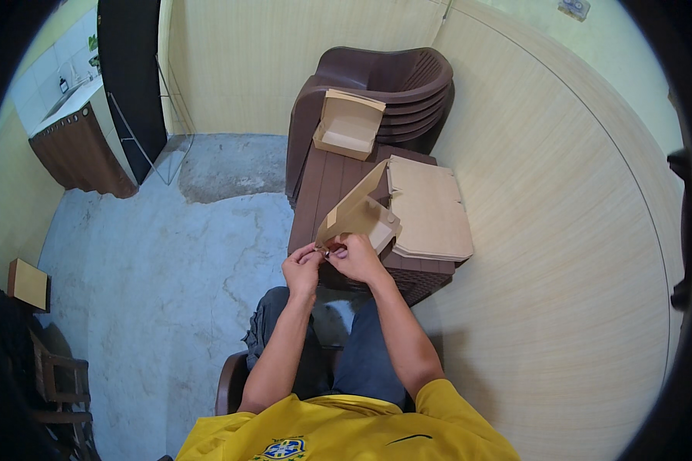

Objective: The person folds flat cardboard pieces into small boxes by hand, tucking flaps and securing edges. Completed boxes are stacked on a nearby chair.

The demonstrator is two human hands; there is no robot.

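Note:
A brown cardboard box (370, 220), partly folded with its lid raised, rests near the front of the brown plastic table (313, 196). My left hand (302, 269) is closed at the near left corner of that box, its fingertips pinching the cardboard. Close beside it, my right hand (354, 258) has its fingers bent round the same corner. The fingers of both hands almost meet there and hide the folded edge. A pile of flat cardboard sheets (429, 211) lies to the right of the box.
A second cardboard box (348, 127), folded and standing open, sits at the table's far end. Behind it are stacked brown plastic chairs (392, 77). A wood-patterned wall (546, 230) runs along the right. At far left stand a curtained sink counter (84, 150) and a metal rack (150, 150).

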